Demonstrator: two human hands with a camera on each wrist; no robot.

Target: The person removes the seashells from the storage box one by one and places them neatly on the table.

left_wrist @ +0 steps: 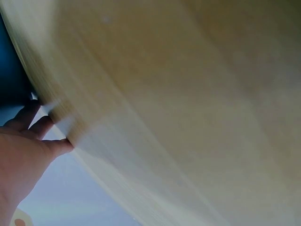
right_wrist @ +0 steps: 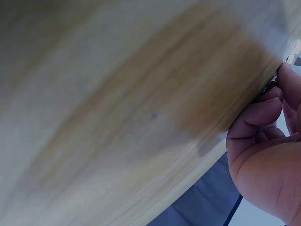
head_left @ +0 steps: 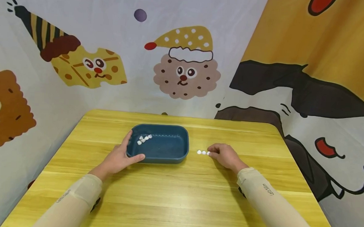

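Note:
A dark blue rectangular tray (head_left: 156, 160) sits on the table, with several small white rounded pieces (head_left: 143, 140) lying in its left part. My left hand (head_left: 117, 159) rests against the tray's left end, fingers along the left side and thumb across the front rim. In the left wrist view, its fairly straight fingers (left_wrist: 59, 147) reach down to the tabletop beside the tray. To the right of the tray, three more white pieces (head_left: 199, 152) lie in a short row. My right hand (head_left: 226, 156) pinches the rightmost one between thumb and finger, at table level. Its fingertips partly hide that piece.
The wooden table (head_left: 165, 198) has rounded far corners. Close behind its back edge hangs a cloth (head_left: 133, 100) printed with cartoon figures, which continues along both sides.

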